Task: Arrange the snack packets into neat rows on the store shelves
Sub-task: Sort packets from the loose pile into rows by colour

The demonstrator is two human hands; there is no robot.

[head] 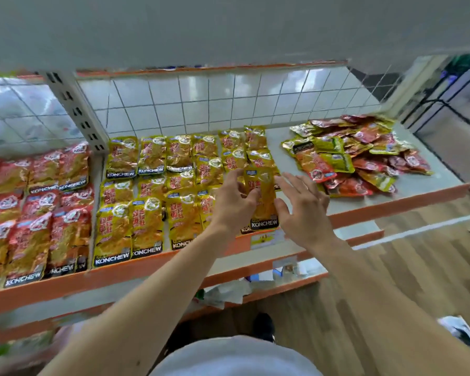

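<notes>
A yellow KONCHEW snack packet (263,198) stands upright over the shelf's front edge, at the right end of the yellow rows. My left hand (235,199) pinches its left side with thumb and fingers. My right hand (301,204) touches its right edge, fingers spread and thumb against the packet. Neat rows of yellow packets (147,191) fill the shelf to the left. Rows of red packets (36,202) lie further left, beyond the upright post. A loose heap of mixed red and yellow packets (358,156) lies at the shelf's right end.
The shelf (407,198) has a grey deck and orange front lip, with bare deck between the rows and the heap. A perforated white post (76,109) splits the bays. Tiled wall behind, another shelf board overhead, lower shelves and wooden floor below.
</notes>
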